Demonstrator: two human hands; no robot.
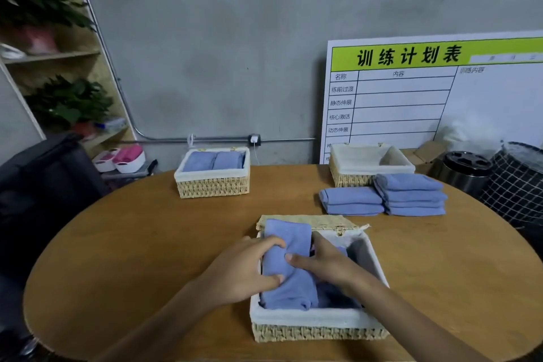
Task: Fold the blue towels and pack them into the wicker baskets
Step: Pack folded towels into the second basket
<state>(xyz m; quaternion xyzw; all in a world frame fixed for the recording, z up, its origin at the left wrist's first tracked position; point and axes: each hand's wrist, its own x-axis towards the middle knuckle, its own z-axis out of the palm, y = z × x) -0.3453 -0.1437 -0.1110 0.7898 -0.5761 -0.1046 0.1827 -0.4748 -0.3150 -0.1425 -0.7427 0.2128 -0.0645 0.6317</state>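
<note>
- The round wooden table (147, 244) carries three wicker baskets: a far-left basket (213, 185) already filled with two folded towels, a far-right basket (346, 178) whose white liner looks empty, and the near basket (317, 330) under the hands.
- Two stacks of folded blue towels (410, 195) sit just in front of the far-right basket, touching each other; they look light and limp, so each is best lifted from under its folded edge, or the layers will likely slide apart.
- The folded blue towel (289, 279) stands on edge in the left part of the near basket, its top rising above the rim.
- The left hand (241, 272) grips its left side, fingers curled over the cloth.
- The right hand (326, 266) presses its right side, thumb on the fabric; the soft pile should squash easily into the liner.
</note>
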